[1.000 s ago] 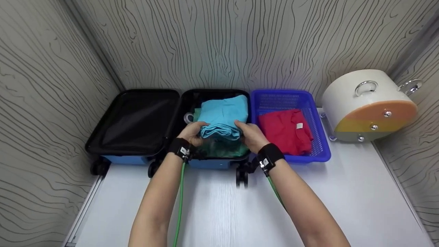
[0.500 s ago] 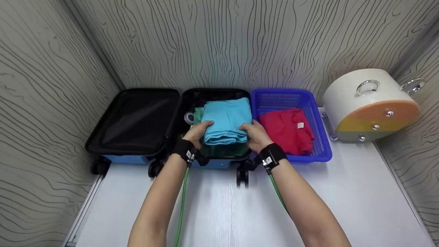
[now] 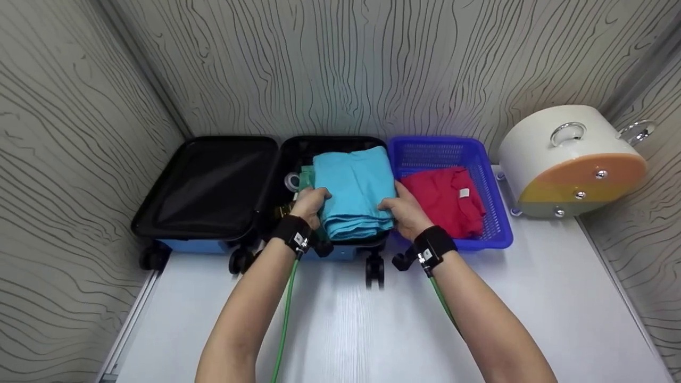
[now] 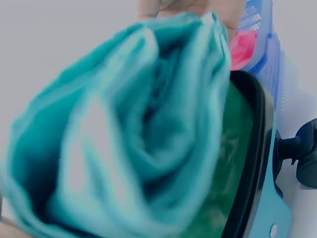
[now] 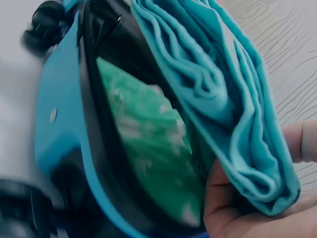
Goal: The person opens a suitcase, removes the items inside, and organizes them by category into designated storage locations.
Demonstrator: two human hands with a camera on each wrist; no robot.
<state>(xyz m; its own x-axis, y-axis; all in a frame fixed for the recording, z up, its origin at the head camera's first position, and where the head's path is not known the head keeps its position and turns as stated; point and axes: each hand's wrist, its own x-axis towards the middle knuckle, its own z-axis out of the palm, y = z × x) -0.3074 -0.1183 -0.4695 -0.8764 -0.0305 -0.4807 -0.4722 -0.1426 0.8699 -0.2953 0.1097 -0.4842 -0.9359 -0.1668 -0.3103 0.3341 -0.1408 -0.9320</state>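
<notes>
A folded light-blue cloth garment point(image 3: 355, 186) is held level over the right half of an open suitcase point(image 3: 319, 141). My left hand point(image 3: 310, 206) grips its left side, thumb on top. On the opposite side my right hand point(image 3: 408, 211) pinches the edge, thumb above and fingers beneath, as the right wrist view shows. Several folded layers of the garment point(image 5: 233, 114) face the front. Below it in the suitcase lies a green plastic-looking packet point(image 5: 143, 134), mostly hidden from the head view. A round silvery item point(image 3: 292, 182) sits at the suitcase's inner left.
The suitcase's black-lined other half point(image 3: 207, 186) lies open at the left. Touching the right side is a blue plastic basket point(image 3: 497, 223) with a folded red garment point(image 3: 444, 202) in it. A white drum-shaped case point(image 3: 572, 159) with striped front stands far right. Suitcase wheels point(image 3: 374, 270) jut forward.
Both hands, still gripping the light-blue garment, have come nearer and slightly right. Its folded front edge now reaches over the suitcase's front rim.
</notes>
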